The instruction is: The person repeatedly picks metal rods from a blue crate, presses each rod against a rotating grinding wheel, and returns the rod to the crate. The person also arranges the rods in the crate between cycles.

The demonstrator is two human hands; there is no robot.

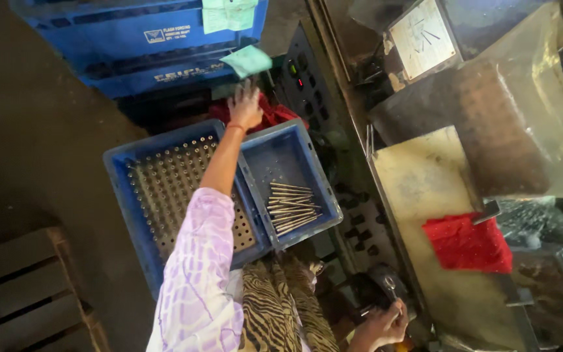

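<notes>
Touching the red cloth (275, 116), left-hand fingers (250, 91) spread just above it.

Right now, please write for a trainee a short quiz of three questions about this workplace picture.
1. True or false: the left hand is stretched out beyond the blue crates.
2. What lies in the smaller blue crate? A) metal rods B) gloves C) nothing
3. Which colour is the cloth on the bench?

Key:
1. True.
2. A, the metal rods.
3. Red.
</notes>
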